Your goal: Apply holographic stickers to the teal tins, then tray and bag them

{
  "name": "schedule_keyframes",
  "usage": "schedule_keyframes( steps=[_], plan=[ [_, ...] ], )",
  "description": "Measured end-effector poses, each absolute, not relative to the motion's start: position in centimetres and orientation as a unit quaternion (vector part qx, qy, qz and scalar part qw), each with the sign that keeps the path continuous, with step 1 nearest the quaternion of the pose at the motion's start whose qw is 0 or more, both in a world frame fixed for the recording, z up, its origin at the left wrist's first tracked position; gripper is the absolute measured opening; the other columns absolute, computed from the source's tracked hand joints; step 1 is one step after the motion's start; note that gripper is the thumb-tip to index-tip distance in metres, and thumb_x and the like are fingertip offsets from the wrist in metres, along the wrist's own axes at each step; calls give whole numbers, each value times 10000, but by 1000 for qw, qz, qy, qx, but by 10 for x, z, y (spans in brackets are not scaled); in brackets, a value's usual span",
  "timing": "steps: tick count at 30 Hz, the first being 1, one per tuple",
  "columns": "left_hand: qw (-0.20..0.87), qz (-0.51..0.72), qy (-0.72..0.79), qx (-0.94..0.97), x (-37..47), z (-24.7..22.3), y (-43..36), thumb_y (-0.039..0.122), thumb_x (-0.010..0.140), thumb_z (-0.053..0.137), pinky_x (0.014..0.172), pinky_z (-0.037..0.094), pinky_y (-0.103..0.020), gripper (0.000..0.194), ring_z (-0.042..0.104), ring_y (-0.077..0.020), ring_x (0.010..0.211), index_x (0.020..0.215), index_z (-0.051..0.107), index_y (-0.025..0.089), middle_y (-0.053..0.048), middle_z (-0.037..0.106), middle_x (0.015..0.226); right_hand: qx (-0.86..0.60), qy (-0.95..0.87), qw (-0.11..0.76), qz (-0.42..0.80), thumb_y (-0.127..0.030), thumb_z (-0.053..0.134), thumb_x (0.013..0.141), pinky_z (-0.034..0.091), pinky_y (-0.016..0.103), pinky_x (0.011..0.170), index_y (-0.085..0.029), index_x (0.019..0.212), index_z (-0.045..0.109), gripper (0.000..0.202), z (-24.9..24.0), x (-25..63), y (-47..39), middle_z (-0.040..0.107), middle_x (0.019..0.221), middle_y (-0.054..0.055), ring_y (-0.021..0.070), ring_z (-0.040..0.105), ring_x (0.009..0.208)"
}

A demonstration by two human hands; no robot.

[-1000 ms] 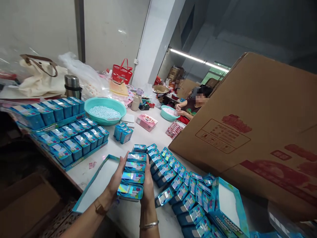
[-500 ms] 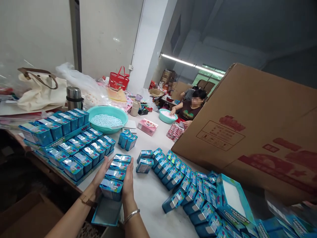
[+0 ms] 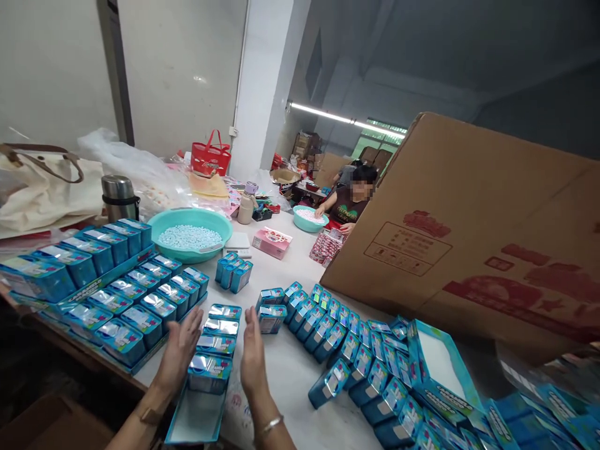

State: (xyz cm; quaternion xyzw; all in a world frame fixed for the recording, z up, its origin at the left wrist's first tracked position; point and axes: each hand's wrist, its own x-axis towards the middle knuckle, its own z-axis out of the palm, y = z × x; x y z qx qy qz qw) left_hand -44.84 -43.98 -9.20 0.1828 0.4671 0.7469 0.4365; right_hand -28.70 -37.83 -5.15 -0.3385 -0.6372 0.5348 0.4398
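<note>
Both my hands are off the row of blue tins (image 3: 210, 369), one on each side of it. My left hand (image 3: 179, 350) is open with fingers stretched out, close to the row's left side. On the right, my right hand (image 3: 254, 353) is open too, palm facing the tins, with a gap between. The tins stand upright one behind another, the nearest in or over the far end of a blue display tray (image 3: 195, 412). The near part of that tray shows a bare pale inside. I cannot tell how many tins sit inside it.
Filled trays of blue tins (image 3: 124, 287) stand at left. Several loose tins (image 3: 330, 337) line the table at right, beside an empty tray (image 3: 443, 362) and a large carton (image 3: 459, 237). Behind are a teal basin (image 3: 187, 253) of pale pieces, a pink box (image 3: 272, 242) and a seated person (image 3: 351, 200).
My hands have let go of the row of tins and spread apart to either side. The view has shifted, so the things at left lie farther left.
</note>
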Motion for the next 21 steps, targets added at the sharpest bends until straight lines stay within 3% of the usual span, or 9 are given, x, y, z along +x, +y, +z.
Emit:
schedule_keyframes(
  steps=[2, 5, 7, 9, 12, 15, 18, 21],
  plan=[
    [387, 720, 501, 284, -449, -104, -462, 824, 708, 598, 1245, 166, -487, 1112, 185, -336, 1521, 1591, 224, 261, -114, 259, 1654, -337, -773, 390, 371, -389, 513, 966, 193, 481, 1229, -245, 1579, 252, 682, -17, -261, -356, 294, 1629, 84, 243, 235, 1515],
    [310, 617, 587, 423, -443, -120, -489, 578, 553, 891, 1221, 165, -567, 1394, 157, -401, 1516, 1609, 34, 274, -176, 126, 1676, -308, -926, 178, 129, -204, 832, 655, -54, 635, 1188, -282, 1588, 202, 1128, 24, -237, -298, 120, 1671, 120, 370, 3, 1538],
    [286, 568, 631, 444, -436, -125, -494, 473, 582, 902, 1192, 235, -591, 1435, 189, -401, 1510, 1595, -96, 281, -202, 101, 1675, -285, -956, 37, 60, -161, 898, 522, -69, 644, 1174, -230, 1597, 148, 1313, 33, -236, -259, 85, 1663, 191, 407, -7, 1529],
    [279, 545, 653, 445, -431, -126, -489, 448, 644, 862, 1156, 331, -573, 1369, 285, -385, 1486, 1590, -112, 272, -212, 211, 1650, -269, -961, -43, 47, -168, 898, 509, -2, 636, 1180, -199, 1595, 146, 1321, 29, -241, -237, 201, 1630, 232, 412, 87, 1520],
    [237, 514, 678, 469, -427, -123, -472, 472, 717, 793, 1117, 402, -538, 1040, 478, -375, 1377, 1559, 244, 206, -188, 524, 1473, -265, -962, -48, 46, -198, 832, 616, 83, 588, 1188, -169, 1570, 225, 1132, 13, -245, -241, 471, 1456, 221, 372, 347, 1424],
    [163, 484, 715, 477, -425, -117, -460, 502, 751, 743, 1100, 411, -539, 671, 564, -388, 1277, 1318, 575, 184, -151, 683, 1262, -273, -961, -18, 34, -261, 778, 697, 171, 551, 1173, -154, 1531, 297, 968, 6, -232, -271, 554, 1296, 177, 331, 511, 1242],
    [142, 488, 734, 452, -422, -116, -457, 487, 748, 729, 1113, 386, -555, 670, 552, -398, 1288, 1327, 580, 185, -160, 667, 1305, -276, -961, 2, 26, -302, 762, 722, 333, 499, 1087, -178, 1495, 348, 886, 18, -209, -306, 542, 1243, 147, 316, 532, 1152],
    [196, 558, 702, 398, -414, -127, -468, 461, 767, 686, 1168, 328, -533, 831, 444, -373, 1403, 1486, 417, 142, -199, 490, 1513, -256, -960, 65, 86, -317, 746, 757, 434, 390, 986, -240, 1513, 310, 876, 41, -192, -342, 513, 1242, 107, 274, 522, 1132]
  ],
)
